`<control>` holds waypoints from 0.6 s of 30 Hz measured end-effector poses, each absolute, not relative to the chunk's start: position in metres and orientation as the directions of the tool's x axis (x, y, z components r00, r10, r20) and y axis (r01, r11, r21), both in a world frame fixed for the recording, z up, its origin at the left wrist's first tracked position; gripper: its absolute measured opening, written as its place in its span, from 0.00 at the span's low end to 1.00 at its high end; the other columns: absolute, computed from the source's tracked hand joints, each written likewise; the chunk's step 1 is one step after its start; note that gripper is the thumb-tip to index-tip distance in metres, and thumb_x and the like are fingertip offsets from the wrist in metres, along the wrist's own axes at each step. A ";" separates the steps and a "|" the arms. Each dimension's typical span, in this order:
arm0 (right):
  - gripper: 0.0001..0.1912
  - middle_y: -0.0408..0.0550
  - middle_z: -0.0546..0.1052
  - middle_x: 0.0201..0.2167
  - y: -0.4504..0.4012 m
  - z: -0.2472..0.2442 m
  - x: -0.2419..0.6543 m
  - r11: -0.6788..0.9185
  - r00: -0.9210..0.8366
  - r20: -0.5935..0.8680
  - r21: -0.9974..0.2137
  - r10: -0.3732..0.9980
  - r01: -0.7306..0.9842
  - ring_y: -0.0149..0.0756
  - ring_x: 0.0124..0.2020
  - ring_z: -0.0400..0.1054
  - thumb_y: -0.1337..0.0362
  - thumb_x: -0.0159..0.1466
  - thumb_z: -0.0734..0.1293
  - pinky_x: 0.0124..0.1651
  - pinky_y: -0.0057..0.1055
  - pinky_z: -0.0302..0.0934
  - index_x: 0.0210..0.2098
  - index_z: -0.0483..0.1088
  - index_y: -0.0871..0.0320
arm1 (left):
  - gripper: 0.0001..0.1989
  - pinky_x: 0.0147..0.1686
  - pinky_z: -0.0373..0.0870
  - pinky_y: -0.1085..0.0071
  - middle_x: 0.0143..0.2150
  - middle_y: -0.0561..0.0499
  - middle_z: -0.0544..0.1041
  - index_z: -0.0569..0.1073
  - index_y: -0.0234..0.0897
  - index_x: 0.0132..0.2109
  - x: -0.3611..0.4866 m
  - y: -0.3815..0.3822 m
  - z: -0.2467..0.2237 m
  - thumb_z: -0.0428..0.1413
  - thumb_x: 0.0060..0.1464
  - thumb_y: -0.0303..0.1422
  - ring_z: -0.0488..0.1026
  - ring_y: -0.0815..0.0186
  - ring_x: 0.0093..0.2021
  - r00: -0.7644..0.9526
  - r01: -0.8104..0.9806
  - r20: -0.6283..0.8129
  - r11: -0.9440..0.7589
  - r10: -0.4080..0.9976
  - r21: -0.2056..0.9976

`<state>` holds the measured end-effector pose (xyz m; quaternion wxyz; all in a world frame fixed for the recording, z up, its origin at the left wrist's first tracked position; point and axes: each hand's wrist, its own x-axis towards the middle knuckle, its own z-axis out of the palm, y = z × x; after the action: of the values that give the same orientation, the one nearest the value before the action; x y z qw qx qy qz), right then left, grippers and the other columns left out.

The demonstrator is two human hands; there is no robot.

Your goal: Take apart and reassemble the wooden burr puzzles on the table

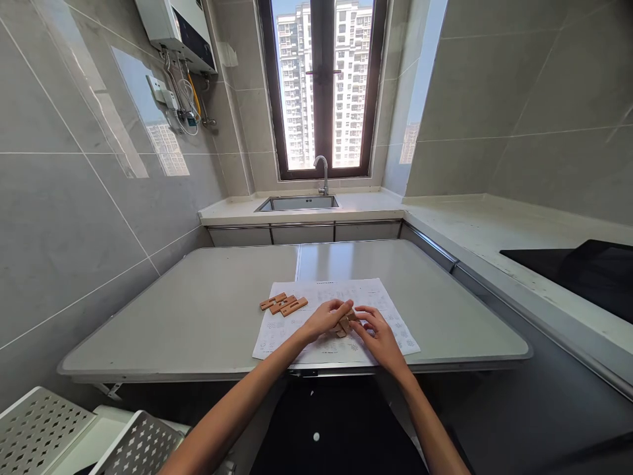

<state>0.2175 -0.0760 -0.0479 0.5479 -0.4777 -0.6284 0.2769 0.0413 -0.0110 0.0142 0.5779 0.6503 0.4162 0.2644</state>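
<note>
Between my two hands is a small cluster of interlocked wooden puzzle pieces, partly covered by fingers. My left hand is closed on its left and upper side. From the right, my right hand grips it with bent fingers and thumb. Beneath lies a printed sheet with small diagrams, too fine to read. Three loose notched wooden pieces rest side by side, partly over the sheet's left edge, away from both hands.
The sheet is on a grey folding table with a centre seam. Beyond stand a counter, a sink and a faucet. A black cooktop sits at right. White perforated baskets are low at left.
</note>
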 end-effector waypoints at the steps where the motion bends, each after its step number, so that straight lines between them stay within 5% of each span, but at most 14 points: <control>1: 0.19 0.55 0.72 0.56 -0.076 -0.048 0.217 0.384 0.077 0.422 -0.876 0.903 0.294 0.47 0.53 0.72 0.46 0.69 0.67 0.49 0.40 0.71 0.44 0.80 0.52 | 0.33 0.42 0.70 0.67 0.41 0.46 0.80 0.77 0.35 0.49 0.041 -0.012 0.014 0.61 0.52 0.60 0.76 0.61 0.39 0.502 0.245 -0.102 -0.029 0.859 0.969; 4: 0.20 0.55 0.73 0.55 -0.076 -0.047 0.217 0.370 0.111 0.412 -0.888 0.905 0.274 0.47 0.51 0.72 0.44 0.69 0.67 0.48 0.40 0.72 0.44 0.80 0.52 | 0.31 0.43 0.71 0.65 0.41 0.47 0.79 0.75 0.39 0.53 0.036 -0.014 0.014 0.67 0.49 0.54 0.76 0.60 0.38 0.528 0.271 0.109 -0.289 0.842 0.918; 7: 0.21 0.56 0.74 0.54 -0.077 -0.046 0.216 0.366 0.121 0.406 -0.894 0.906 0.259 0.47 0.51 0.73 0.43 0.68 0.67 0.46 0.40 0.73 0.43 0.80 0.53 | 0.32 0.49 0.71 0.61 0.54 0.42 0.76 0.75 0.42 0.54 0.027 -0.015 0.013 0.71 0.46 0.50 0.76 0.56 0.44 0.632 0.270 0.308 -0.574 0.712 0.774; 11: 0.21 0.56 0.75 0.53 -0.077 -0.046 0.216 0.344 0.130 0.388 -0.900 0.913 0.267 0.47 0.50 0.73 0.43 0.68 0.67 0.46 0.40 0.72 0.43 0.80 0.53 | 0.38 0.54 0.70 0.61 0.60 0.41 0.72 0.73 0.43 0.59 0.017 -0.018 0.008 0.72 0.43 0.50 0.75 0.51 0.53 0.749 0.291 0.324 -0.727 0.578 0.622; 18: 0.21 0.55 0.76 0.52 -0.078 -0.045 0.216 0.357 0.113 0.399 -0.892 0.910 0.277 0.47 0.50 0.73 0.43 0.68 0.67 0.48 0.41 0.72 0.42 0.79 0.54 | 0.49 0.60 0.67 0.57 0.63 0.39 0.70 0.67 0.45 0.67 0.004 -0.015 0.004 0.74 0.40 0.50 0.71 0.45 0.61 0.769 0.324 0.309 -0.758 0.559 0.566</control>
<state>0.2164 -0.0779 -0.0448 0.5610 -0.4919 -0.6032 0.2819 0.0041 -0.0154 0.0044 0.2481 0.9072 0.2435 0.2367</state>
